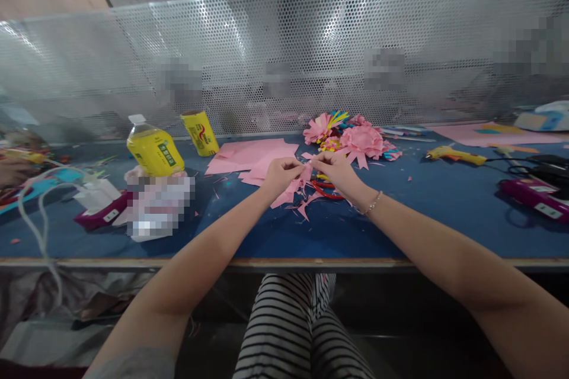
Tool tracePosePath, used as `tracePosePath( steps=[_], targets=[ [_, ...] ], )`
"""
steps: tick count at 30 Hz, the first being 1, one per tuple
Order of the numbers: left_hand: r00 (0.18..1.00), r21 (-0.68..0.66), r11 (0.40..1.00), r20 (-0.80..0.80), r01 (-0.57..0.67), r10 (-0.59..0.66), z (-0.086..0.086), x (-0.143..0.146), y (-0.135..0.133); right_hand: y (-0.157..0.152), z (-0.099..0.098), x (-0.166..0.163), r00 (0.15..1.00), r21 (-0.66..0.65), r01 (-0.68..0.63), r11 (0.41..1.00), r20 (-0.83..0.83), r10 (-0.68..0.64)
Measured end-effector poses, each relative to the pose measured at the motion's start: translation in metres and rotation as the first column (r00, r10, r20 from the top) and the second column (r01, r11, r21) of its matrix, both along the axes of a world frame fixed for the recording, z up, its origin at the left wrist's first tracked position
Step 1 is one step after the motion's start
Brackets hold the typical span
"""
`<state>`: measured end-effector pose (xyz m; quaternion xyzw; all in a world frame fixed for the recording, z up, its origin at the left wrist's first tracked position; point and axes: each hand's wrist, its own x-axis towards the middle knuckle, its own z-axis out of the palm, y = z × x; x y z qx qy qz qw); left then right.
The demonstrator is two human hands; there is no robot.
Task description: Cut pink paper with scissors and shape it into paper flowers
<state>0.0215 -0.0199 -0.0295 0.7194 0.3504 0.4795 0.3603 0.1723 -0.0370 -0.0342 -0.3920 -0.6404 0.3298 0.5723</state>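
Note:
Both hands meet over the middle of the blue table, pinching a small piece of pink paper (306, 174) between them. My left hand (282, 176) is closed on its left side. From the right, my right hand (334, 169), with a bracelet at the wrist, grips it with thumb and forefinger. Red-handled scissors (326, 190) lie under the right hand, their blades hidden. Pink paper scraps (303, 211) are scattered below the hands. Behind the left hand lies a stack of pink paper sheets (253, 155). Pink paper flowers (362, 141) with yellow and blue strips sit behind the right hand.
A bottle of yellow liquid (155, 148) and a yellow can (201, 133) stand at left. Nearer are a purple power strip (103, 213) and white cables. At right lie a yellow glue gun (457, 155) and another purple power strip (536, 198). A perforated metal panel (306, 41) runs behind.

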Motion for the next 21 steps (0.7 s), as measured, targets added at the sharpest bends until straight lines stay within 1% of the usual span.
tracePosePath(
  steps=[2,4,5,7,9,11,16,19,21],
  targets=[
    [0.996,0.053,0.995,-0.009,-0.085,0.086,0.0007,0.0004,-0.0013,0.0,0.0008,0.0027,0.996,0.072,0.064,0.995,0.055,-0.068],
    [0.992,0.061,0.99,-0.021,-0.125,0.127,0.0014,0.0009,-0.0029,-0.0005,0.0023,0.005,0.977,0.207,0.128,0.97,0.14,-0.159],
    [0.994,0.022,0.994,-0.014,-0.106,0.106,0.0017,0.0013,-0.0037,-0.0011,0.003,0.0056,0.96,0.297,0.144,0.944,0.189,-0.206],
    [0.999,-0.116,0.993,0.052,0.0,0.006,0.002,0.0023,-0.0049,-0.0025,0.0039,0.0055,0.92,0.474,0.13,0.871,0.269,-0.284],
    [0.984,-0.223,0.969,0.161,0.105,-0.069,0.0019,0.0031,-0.0055,-0.0038,0.0037,0.004,0.892,0.579,0.088,0.811,0.316,-0.323],
    [0.968,-0.257,0.954,0.235,0.153,-0.092,0.0015,0.0034,-0.0052,-0.0043,0.0026,0.0026,0.881,0.611,0.062,0.789,0.338,-0.331],
    [0.947,-0.284,0.944,0.312,0.167,-0.074,0.0013,0.0029,-0.0048,-0.0011,-0.0013,0.003,0.873,0.605,0.044,0.795,0.363,-0.325],
    [0.931,-0.328,0.925,0.359,0.189,-0.063,0.0022,0.0035,-0.0061,0.0021,-0.0042,0.0038,0.867,0.609,0.028,0.792,0.38,-0.323],
    [0.926,-0.358,0.916,0.376,0.182,-0.037,0.0027,0.0038,-0.0064,0.0029,-0.0055,0.0032,0.859,0.608,0.018,0.794,0.397,-0.324]
  ],
)
